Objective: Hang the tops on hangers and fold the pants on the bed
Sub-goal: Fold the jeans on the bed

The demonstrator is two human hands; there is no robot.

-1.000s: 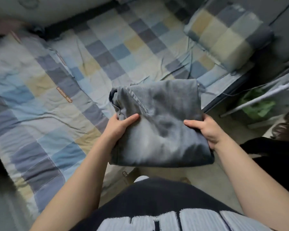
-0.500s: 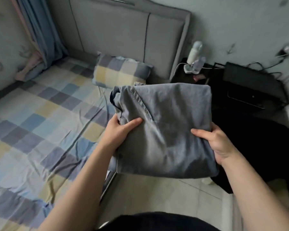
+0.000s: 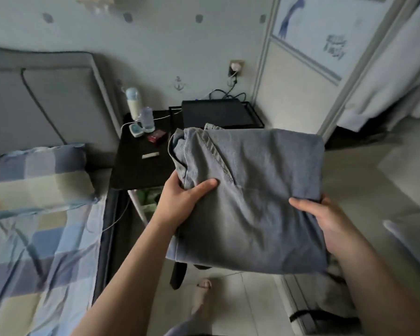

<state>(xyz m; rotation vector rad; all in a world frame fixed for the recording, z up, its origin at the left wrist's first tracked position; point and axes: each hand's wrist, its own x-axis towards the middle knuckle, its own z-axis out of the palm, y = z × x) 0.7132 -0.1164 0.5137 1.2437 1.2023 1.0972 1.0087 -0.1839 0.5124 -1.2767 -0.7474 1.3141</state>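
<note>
The folded grey-blue denim pants point(image 3: 247, 197) are held at both sides by the left hand point(image 3: 180, 202) and the right hand point(image 3: 325, 221), fingers grasping the cloth, and are now carried off the checked blue bed point(image 3: 34, 238) toward the black tabletop point(image 3: 141, 170), so the folding seems finished.

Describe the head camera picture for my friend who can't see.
A left hand and right hand hold folded grey-blue pants up between them. A checked bed is at the left, a black bedside table behind.
</note>
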